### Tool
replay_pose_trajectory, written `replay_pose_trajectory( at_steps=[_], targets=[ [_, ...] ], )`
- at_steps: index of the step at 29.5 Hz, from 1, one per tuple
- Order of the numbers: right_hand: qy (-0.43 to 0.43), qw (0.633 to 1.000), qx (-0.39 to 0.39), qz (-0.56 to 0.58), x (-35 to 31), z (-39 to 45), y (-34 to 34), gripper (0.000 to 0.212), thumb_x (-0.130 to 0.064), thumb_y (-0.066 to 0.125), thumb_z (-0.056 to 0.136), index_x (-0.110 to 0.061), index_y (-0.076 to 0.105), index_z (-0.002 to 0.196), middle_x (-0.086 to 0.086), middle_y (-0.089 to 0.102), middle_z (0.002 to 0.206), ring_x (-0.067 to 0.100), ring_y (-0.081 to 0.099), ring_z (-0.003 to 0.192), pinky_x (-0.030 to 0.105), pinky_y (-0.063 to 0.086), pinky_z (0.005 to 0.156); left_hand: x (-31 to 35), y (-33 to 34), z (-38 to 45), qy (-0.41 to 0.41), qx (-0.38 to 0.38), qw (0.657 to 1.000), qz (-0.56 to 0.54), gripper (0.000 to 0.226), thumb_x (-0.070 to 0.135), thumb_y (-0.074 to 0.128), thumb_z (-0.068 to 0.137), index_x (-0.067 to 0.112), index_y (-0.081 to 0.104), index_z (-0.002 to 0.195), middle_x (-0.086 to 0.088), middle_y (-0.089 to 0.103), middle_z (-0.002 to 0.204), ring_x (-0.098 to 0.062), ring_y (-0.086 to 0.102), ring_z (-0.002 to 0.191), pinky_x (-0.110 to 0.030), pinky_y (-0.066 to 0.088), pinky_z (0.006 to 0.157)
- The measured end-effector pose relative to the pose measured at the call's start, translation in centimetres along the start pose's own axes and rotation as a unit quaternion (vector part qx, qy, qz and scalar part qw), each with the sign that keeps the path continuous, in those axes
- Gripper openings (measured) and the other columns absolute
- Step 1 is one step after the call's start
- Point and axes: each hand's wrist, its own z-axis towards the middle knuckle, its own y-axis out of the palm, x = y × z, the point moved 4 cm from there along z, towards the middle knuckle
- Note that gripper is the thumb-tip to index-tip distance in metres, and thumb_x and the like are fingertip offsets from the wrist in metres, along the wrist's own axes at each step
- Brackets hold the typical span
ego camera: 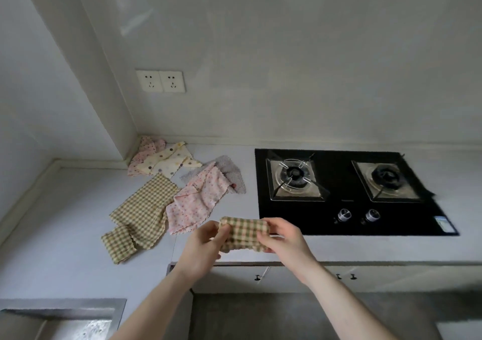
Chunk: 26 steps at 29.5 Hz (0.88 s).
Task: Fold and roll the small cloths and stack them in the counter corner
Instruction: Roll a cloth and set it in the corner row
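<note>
Pinching a folded green-checked cloth (243,232) between left hand (202,244) and right hand (283,235), both grips closed on its ends, above the surface (78,222) front edge, beside the gas hob (347,191).

We hold both bare forearms stretched forward and angled inward. Our left hand (202,243) and right hand (283,235) each pinch 1 end of a small folded green-and-cream checked cloth (243,232), fingers curled, thumbs on top.
</note>
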Motion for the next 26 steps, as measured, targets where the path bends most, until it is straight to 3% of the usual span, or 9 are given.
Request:
replay_pose_trajectory(
  at_steps=[3, 8, 14, 19, 22, 26],
  targets=[
    [-0.007, 0.999, 0.034, 0.008, -1.0, -1.1, -3.7, 0.033, -0.012, 0.077, 0.09, -0.023, 0.069, 0.12, -0.004, 0.077, 0.109, 0.013, 0.074, 0.099, 0.027, 0.061, 0.078, 3.3, 2.6, 1.1, 0.051, -0.031, 0.996, 0.061, 0.021, 0.028, 0.063, 0.101, 0.012, 0.067, 0.088, -0.002, 0.074, 0.08, -0.015, 0.069, 0.071, -0.036, 0.055, 0.067],
    [0.024, 0.996, 0.08, 0.01, -0.4, -2.9, -10.9, 0.031, -0.028, 0.075, 0.092, -0.023, 0.069, 0.122, -0.005, 0.077, 0.11, 0.012, 0.074, 0.101, 0.037, 0.062, 0.089, 7.7, 9.6, 2.5, 0.1, -0.087, 0.989, 0.064, 0.01, 0.015, 0.065, 0.099, 0.008, 0.069, 0.093, -0.005, 0.075, 0.08, -0.007, 0.069, 0.066, -0.018, 0.052, 0.059],
    [0.032, 0.987, 0.157, 0.021, 0.3, -6.4, -21.4, 0.026, -0.029, 0.074, 0.093, -0.023, 0.069, 0.118, -0.003, 0.077, 0.107, 0.013, 0.076, 0.093, 0.034, 0.062, 0.085, 11.5, 20.2, 3.8, 0.134, -0.174, 0.97, 0.1, 0.007, 0.02, 0.066, 0.1, 0.016, 0.071, 0.098, 0.001, 0.078, 0.091, -0.012, 0.074, 0.08, -0.023, 0.055, 0.067],
    [0.017, 0.975, 0.221, 0.021, 1.6, -9.1, -31.6, 0.021, -0.029, 0.074, 0.093, -0.024, 0.071, 0.113, -0.006, 0.078, 0.101, 0.012, 0.076, 0.09, 0.031, 0.063, 0.082, 14.5, 30.9, 4.3, 0.154, -0.194, 0.958, 0.143, 0.016, 0.026, 0.068, 0.098, 0.011, 0.07, 0.094, -0.004, 0.076, 0.084, -0.012, 0.071, 0.069, -0.029, 0.058, 0.066],
    [0.018, 0.969, 0.247, 0.021, 3.1, -11.2, -38.3, 0.023, -0.032, 0.076, 0.091, -0.022, 0.072, 0.111, -0.005, 0.078, 0.098, 0.013, 0.076, 0.089, 0.032, 0.063, 0.081, 16.3, 38.0, 3.8, 0.161, -0.197, 0.955, 0.151, 0.021, 0.032, 0.068, 0.097, 0.013, 0.071, 0.09, -0.003, 0.075, 0.08, -0.004, 0.064, 0.06, -0.018, 0.051, 0.058],
    [0.029, 0.963, 0.267, 0.021, 4.2, -14.0, -47.2, 0.019, -0.027, 0.076, 0.091, -0.018, 0.073, 0.108, -0.003, 0.079, 0.093, 0.013, 0.076, 0.085, 0.025, 0.058, 0.069, 18.2, 47.1, 2.7, 0.162, -0.215, 0.951, 0.155, 0.025, 0.037, 0.068, 0.097, 0.015, 0.072, 0.086, 0.001, 0.074, 0.076, -0.004, 0.066, 0.062, -0.018, 0.052, 0.059]
  ],
)
